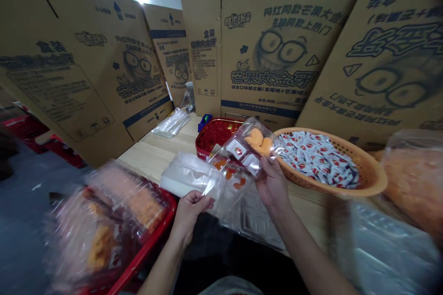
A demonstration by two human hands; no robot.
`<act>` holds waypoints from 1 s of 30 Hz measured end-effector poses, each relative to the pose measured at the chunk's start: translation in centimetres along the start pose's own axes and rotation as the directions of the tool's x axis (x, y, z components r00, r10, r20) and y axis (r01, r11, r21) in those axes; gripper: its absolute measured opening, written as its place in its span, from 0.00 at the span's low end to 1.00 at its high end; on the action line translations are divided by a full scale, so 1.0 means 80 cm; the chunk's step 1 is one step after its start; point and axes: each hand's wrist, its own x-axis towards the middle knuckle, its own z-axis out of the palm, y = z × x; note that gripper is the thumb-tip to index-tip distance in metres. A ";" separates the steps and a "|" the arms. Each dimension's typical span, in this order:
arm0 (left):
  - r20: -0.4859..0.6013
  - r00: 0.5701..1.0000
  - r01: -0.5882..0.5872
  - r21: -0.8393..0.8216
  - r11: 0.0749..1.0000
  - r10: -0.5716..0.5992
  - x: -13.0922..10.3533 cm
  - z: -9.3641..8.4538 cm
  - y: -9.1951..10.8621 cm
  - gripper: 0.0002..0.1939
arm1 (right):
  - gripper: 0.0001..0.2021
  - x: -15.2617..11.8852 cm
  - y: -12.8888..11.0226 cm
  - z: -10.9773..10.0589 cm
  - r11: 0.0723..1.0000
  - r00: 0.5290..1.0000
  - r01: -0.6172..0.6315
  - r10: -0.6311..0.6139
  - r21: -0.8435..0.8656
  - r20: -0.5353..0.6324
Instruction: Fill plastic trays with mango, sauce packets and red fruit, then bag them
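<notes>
My right hand [273,186] grips a clear plastic tray [253,164], tilted above the table. In its compartments lie orange candy pieces [259,141] and a white sachet with a red print [236,149]. My left hand [190,212], thumb and fingers pinched together, holds the edge of a clear plastic bag [212,191]. A pile of flat clear bags [183,173] lies just beyond that hand. Below the held tray, more clear trays [258,219] rest near the table's front edge, and small orange-red pieces [238,183] show among the plastic.
An orange basket [372,175] full of sachets stands right, a red container [204,150] behind the hands. At lower left, a red crate [138,258] holds bagged trays. Cardboard boxes [263,55] wall the back. Bagged orange pieces [411,175] sit far right, beside a blurred clear bag [391,249].
</notes>
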 end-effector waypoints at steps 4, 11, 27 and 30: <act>-0.017 1.000 -0.004 -0.018 1.000 0.004 -0.002 -0.001 0.001 0.14 | 0.13 0.000 -0.004 -0.008 0.996 0.996 -0.031 0.038 -0.084 0.085; 0.023 0.997 -0.077 0.052 0.996 0.075 -0.008 0.003 0.015 0.14 | 0.14 -0.007 -0.007 -0.007 0.977 0.981 -0.115 0.141 -0.181 0.134; 0.174 0.985 0.046 -0.125 0.991 -0.024 -0.006 -0.006 0.019 0.16 | 0.33 -0.025 0.008 0.010 0.904 0.940 -0.080 0.209 -0.420 0.270; 0.131 0.991 0.031 -0.164 0.986 -0.009 -0.012 -0.010 0.019 0.16 | 0.35 -0.023 0.007 0.017 0.852 0.929 -0.005 0.198 -0.524 0.312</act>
